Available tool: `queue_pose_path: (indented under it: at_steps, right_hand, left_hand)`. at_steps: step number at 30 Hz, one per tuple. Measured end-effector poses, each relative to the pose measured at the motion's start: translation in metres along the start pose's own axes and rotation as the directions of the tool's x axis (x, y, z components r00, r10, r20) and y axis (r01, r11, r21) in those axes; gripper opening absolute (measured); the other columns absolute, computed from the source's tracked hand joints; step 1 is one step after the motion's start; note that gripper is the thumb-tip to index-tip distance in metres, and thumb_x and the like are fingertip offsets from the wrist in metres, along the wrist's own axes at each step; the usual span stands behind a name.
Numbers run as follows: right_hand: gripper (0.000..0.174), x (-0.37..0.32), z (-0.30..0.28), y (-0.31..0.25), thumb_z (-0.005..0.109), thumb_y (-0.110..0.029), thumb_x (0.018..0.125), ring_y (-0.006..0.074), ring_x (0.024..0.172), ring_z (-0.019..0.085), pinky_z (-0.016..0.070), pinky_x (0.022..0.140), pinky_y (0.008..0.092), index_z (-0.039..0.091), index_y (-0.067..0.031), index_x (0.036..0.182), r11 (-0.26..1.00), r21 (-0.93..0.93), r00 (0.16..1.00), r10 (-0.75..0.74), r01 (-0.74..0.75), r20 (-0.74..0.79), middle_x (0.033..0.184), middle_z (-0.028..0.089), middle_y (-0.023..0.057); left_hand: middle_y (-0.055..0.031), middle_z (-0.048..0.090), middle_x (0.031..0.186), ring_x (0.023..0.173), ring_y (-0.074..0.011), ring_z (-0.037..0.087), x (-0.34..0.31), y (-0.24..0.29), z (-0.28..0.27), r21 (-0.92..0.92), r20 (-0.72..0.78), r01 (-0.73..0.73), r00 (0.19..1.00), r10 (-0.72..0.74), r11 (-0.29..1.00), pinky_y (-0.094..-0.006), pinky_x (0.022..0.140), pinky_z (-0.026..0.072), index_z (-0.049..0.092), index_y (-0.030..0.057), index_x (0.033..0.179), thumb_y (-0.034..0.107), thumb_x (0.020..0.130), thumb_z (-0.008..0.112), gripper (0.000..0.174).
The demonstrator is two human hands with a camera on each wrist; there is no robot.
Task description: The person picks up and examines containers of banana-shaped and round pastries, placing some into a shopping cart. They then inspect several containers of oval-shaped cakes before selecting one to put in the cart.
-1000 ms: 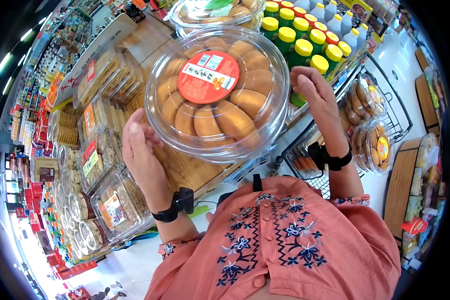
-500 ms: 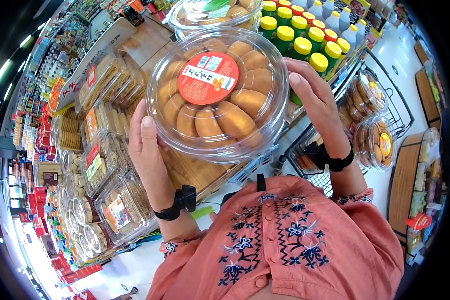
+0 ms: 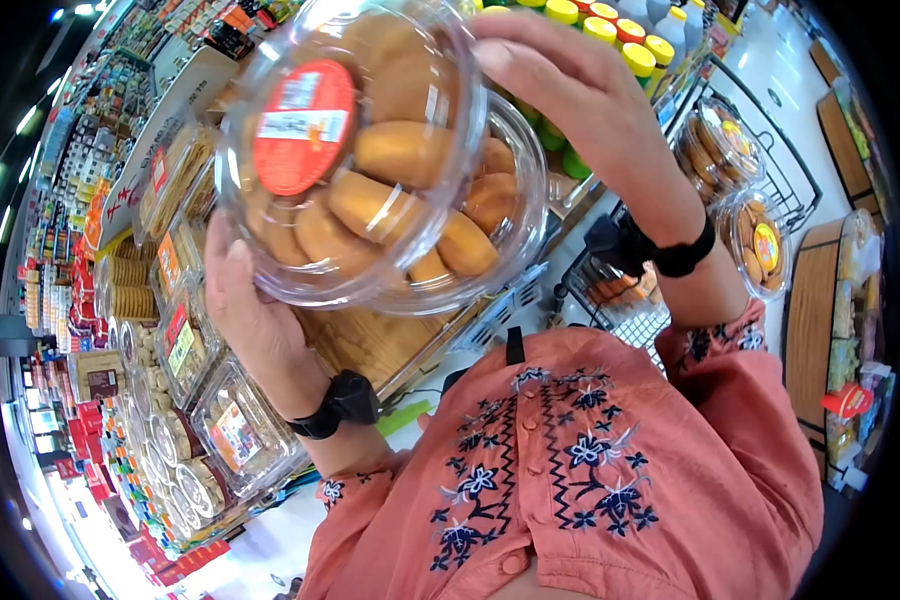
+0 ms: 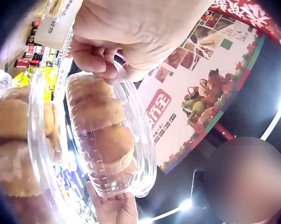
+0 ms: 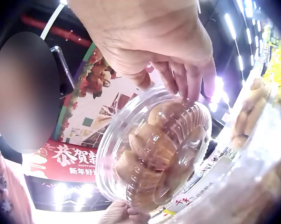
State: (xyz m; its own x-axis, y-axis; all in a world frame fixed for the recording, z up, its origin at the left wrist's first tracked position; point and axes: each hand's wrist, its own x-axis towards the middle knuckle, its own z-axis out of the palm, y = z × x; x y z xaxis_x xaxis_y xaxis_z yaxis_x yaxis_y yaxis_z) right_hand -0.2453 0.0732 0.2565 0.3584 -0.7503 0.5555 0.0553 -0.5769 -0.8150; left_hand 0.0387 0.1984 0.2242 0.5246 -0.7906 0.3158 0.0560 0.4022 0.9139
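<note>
A round clear plastic box of brown buns [image 3: 400,150] with a red label is held up and tilted between both hands in the head view. My left hand [image 3: 260,320] grips its lower left rim, and my right hand [image 3: 600,120] grips its upper right rim. Directly behind it, partly hidden, is a second round box of buns [image 3: 495,200]. In the left wrist view the fingers curl over the edge of the held box [image 4: 103,130]. The right wrist view has the fingers on the rim of the box [image 5: 154,149].
Clear boxes of biscuits [image 3: 235,425] are stacked at the left on a wooden display table [image 3: 360,345]. Yellow-capped bottles [image 3: 638,60] stand at the back. On the right, a wire shopping cart [image 3: 805,185] holds more round boxes [image 3: 755,245].
The held box has moved left and up and tilted, uncovering the second box behind it. Both hands have moved with it, the right one reaching further left over the rim.
</note>
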Motion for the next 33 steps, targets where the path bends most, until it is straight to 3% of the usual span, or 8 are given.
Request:
queue_pose_path:
  at_steps: [4,7,9,11,15,17,23,33]
  right_hand:
    - [0.032,0.03,-0.004,-0.021,0.058,-0.029,0.103,0.0085,0.082,0.059,0.049,0.07,0.0238,0.065,-0.0022,0.119,0.993,0.105,0.968,-0.083,0.06,0.235,0.098,0.065,0.0032]
    - [0.032,0.033,0.01,-0.033,0.056,-0.029,0.104,0.0075,0.077,0.056,0.0457,0.064,0.0227,0.065,-0.0011,0.119,0.974,0.177,0.95,-0.182,0.14,0.252,0.091,0.063,0.002]
    - [0.033,0.031,0.024,-0.046,0.055,-0.028,0.105,0.0065,0.073,0.053,0.0427,0.061,0.0218,0.064,0.001,0.118,0.97,0.144,0.953,-0.223,0.196,0.206,0.086,0.062,0.0013]
    - [0.034,0.039,0.019,-0.032,0.055,-0.028,0.105,0.0064,0.072,0.052,0.0422,0.06,0.022,0.064,0.0016,0.118,0.961,0.207,0.922,-0.239,0.182,0.303,0.085,0.062,0.0015]
    - [0.034,0.032,0.021,-0.038,0.054,-0.028,0.105,0.0062,0.07,0.051,0.042,0.059,0.0223,0.064,0.0007,0.12,0.967,0.189,0.923,-0.223,0.17,0.313,0.085,0.063,0.0014]
    - [0.034,0.031,0.024,-0.031,0.054,-0.028,0.106,0.0058,0.069,0.05,0.0409,0.058,0.022,0.064,0.0,0.122,0.949,0.228,0.91,-0.281,0.216,0.306,0.085,0.062,0.0008]
    - [0.035,0.034,0.029,-0.019,0.055,-0.028,0.106,0.0052,0.069,0.05,0.0405,0.058,0.0214,0.064,-0.0009,0.125,0.934,0.344,0.9,-0.226,0.091,0.374,0.085,0.062,0.0001]
    - [0.036,0.03,0.033,-0.01,0.054,-0.029,0.106,0.0067,0.07,0.053,0.0427,0.059,0.0218,0.064,-0.0008,0.125,0.915,0.379,0.897,-0.275,0.134,0.346,0.088,0.064,0.0023]
  left_hand:
    - [-0.0201,0.057,0.133,0.122,-0.0248,0.059,-0.004,0.017,0.0,-0.019,-0.104,-0.102,0.99,0.099,0.995,-0.0397,0.098,0.0541,0.042,-0.012,0.142,0.015,0.099,0.051,0.052]
    - [-0.0226,0.053,0.139,0.127,-0.0287,0.056,-0.02,0.015,-0.009,0.514,0.09,-0.428,0.889,0.449,0.744,-0.048,0.094,0.0575,0.043,-0.0044,0.144,0.017,0.1,0.052,0.05]
    - [-0.0239,0.044,0.149,0.132,-0.0363,0.051,-0.016,0.023,-0.019,0.194,-0.051,-0.259,0.961,0.273,0.946,-0.0522,0.095,0.0567,0.043,0.0047,0.143,0.012,0.095,0.061,0.052]
    - [-0.0243,0.041,0.151,0.133,-0.0392,0.049,-0.02,0.012,-0.032,0.483,0.178,-0.518,0.848,0.5,0.706,-0.0507,0.1,0.0539,0.043,0.0069,0.142,0.009,0.092,0.066,0.055]
    - [-0.0179,0.054,0.14,0.125,-0.0248,0.056,-0.023,0.019,-0.027,0.434,-0.055,-0.38,0.894,0.444,0.817,-0.0373,0.106,0.0452,0.053,-0.0052,0.137,0.006,0.095,0.058,0.044]
    - [-0.0177,0.054,0.141,0.125,-0.0243,0.057,-0.033,0.02,-0.018,0.632,0.103,-0.468,0.841,0.532,0.618,-0.0347,0.106,0.044,0.053,-0.006,0.136,0.008,0.096,0.059,0.043]
    - [-0.0252,0.045,0.148,0.133,-0.035,0.05,-0.035,0.025,-0.031,0.733,0.179,-0.434,0.866,0.468,0.523,-0.0459,0.108,0.0465,0.045,-0.0003,0.135,0.011,0.089,0.07,0.053]
    - [-0.0223,0.053,0.141,0.127,-0.0292,0.056,-0.032,0.034,-0.007,0.35,-0.23,-0.09,0.957,0.179,0.932,-0.0424,0.107,0.0466,0.044,-0.0096,0.142,0.027,0.099,0.046,0.056]
